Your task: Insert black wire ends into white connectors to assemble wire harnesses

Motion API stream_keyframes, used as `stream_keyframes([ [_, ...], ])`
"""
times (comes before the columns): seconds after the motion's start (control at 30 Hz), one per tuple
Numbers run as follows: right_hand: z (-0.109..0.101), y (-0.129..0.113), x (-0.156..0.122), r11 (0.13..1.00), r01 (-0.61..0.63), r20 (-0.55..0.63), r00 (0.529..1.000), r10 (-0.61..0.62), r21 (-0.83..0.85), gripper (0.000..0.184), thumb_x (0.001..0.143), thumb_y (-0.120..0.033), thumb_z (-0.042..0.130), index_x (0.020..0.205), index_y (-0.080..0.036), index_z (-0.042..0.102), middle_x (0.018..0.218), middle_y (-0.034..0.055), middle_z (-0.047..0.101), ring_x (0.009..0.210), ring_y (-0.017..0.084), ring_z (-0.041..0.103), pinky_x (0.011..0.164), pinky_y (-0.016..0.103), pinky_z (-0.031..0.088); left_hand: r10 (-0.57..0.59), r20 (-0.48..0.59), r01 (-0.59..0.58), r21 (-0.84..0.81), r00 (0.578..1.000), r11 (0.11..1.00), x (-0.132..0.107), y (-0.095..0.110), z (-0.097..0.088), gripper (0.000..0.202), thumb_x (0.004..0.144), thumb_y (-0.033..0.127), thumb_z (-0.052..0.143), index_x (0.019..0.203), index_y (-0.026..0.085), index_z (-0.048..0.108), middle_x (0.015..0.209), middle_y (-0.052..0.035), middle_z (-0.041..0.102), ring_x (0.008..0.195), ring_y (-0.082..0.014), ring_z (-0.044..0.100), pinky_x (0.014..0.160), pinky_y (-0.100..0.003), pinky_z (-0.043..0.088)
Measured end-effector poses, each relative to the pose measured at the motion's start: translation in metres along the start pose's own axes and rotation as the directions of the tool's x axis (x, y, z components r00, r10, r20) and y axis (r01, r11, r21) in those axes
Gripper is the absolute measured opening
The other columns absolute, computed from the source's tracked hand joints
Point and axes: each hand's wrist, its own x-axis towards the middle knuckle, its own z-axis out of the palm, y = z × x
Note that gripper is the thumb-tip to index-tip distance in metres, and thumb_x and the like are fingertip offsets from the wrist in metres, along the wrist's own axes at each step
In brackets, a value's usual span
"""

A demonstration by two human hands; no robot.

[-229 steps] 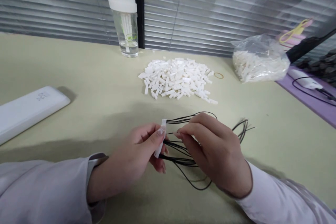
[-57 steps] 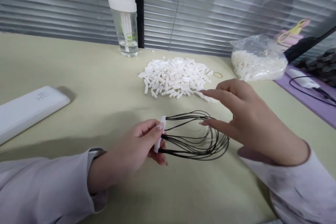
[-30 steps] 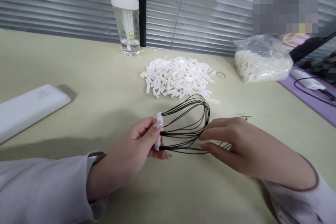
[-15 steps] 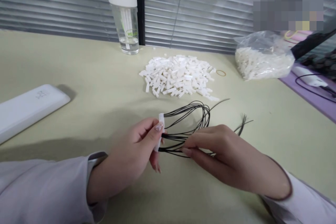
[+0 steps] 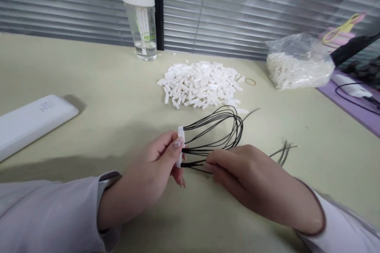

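Between the thumb and fingers of my left hand is a narrow white plastic connector, held upright above the table. Thin black wires run out of its right side; some curve round in a loop at the top. My right hand pinches the lower wires a short way from the connector. Loose wire ends stick out beyond the back of that hand, with bare tips. My fingers hide the middle of the connector and part of the wires.
A heap of small white plastic pieces lies behind my hands, with a rubber band beside it. Further back stand a water cup and a clear bag of white pieces. A white power bank lies at left, a purple mat at right.
The wire loop has spread wider and shifted slightly right and up. The loose wire ends have moved right and down, and my right hand has turned a little. My left hand stays nearly in place.
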Motion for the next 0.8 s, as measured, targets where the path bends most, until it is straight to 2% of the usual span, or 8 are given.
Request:
stream_keyframes([
  [0.1, 0.001, -0.001, 0.0, 1.0, 0.02, 0.004, 1.0, -0.02, -0.017, 0.021, 0.086, -0.022, 0.034, 0.071, -0.016, 0.046, 0.058, -0.0012, 0.047, 0.053, 0.008, 0.04, 0.052, 0.022, 0.026, 0.01, 0.014, -0.01, 0.023, 1.0, 1.0, 0.0, 0.0, -0.001, 0.032, 0.086, 0.044, 0.033, 0.069, 0.018, 0.041, 0.055, 0.006, 0.042, 0.046, -0.0056, 0.047, 0.048, -0.018, 0.041],
  [0.3, -0.003, -0.002, 0.004, 0.968, 0.019, 0.044, 0.999, -0.031, 0.252, 0.021, 0.084, -0.017, 0.037, 0.065, -0.015, 0.046, 0.054, -0.0042, 0.046, 0.05, 0.004, 0.038, 0.05, 0.018, 0.027, 0.015, 0.03, -0.017, 0.062, 0.999, 0.998, 0.0, 0.001, 0.0, 0.032, 0.086, 0.045, 0.032, 0.07, 0.019, 0.041, 0.055, 0.0062, 0.042, 0.046, -0.0056, 0.047, 0.048, -0.018, 0.039],
  [0.47, 0.003, -0.004, 0.01, 0.932, -0.007, 0.022, 1.0, -0.001, 0.362, 0.016, 0.078, -0.012, 0.043, 0.071, -0.017, 0.057, 0.059, -0.0049, 0.051, 0.053, 0.003, 0.041, 0.051, 0.015, 0.03, 0.034, 0.049, -0.037, 0.065, 0.998, 0.997, 0.001, 0.002, 0.0, 0.032, 0.086, 0.045, 0.032, 0.068, 0.018, 0.039, 0.055, 0.0065, 0.039, 0.045, -0.0052, 0.045, 0.047, -0.017, 0.04],
  [0.63, 0.007, -0.004, 0.012, 0.885, -0.084, 0.101, 0.994, 0.042, 0.457, 0.018, 0.08, -0.018, 0.042, 0.07, -0.017, 0.056, 0.058, -0.0058, 0.051, 0.05, 0.003, 0.041, 0.048, 0.015, 0.03, 0.054, 0.075, -0.059, 0.072, 0.996, 0.996, 0.002, -0.001, -0.001, 0.033, 0.086, 0.045, 0.032, 0.069, 0.019, 0.039, 0.052, 0.0069, 0.04, 0.045, -0.0055, 0.045, 0.047, -0.018, 0.039],
  [0.8, 0.007, -0.003, 0.012, 0.914, -0.082, 0.053, 0.996, 0.067, 0.396, 0.022, 0.083, -0.023, 0.041, 0.064, -0.016, 0.05, 0.053, -0.0055, 0.044, 0.05, 0.003, 0.037, 0.047, 0.017, 0.028, 0.064, 0.066, -0.069, 0.074, 0.996, 0.995, 0.003, -0.005, -0.001, 0.033, 0.086, 0.046, 0.032, 0.068, 0.019, 0.039, 0.052, 0.0067, 0.041, 0.045, -0.0057, 0.045, 0.048, -0.019, 0.039],
])
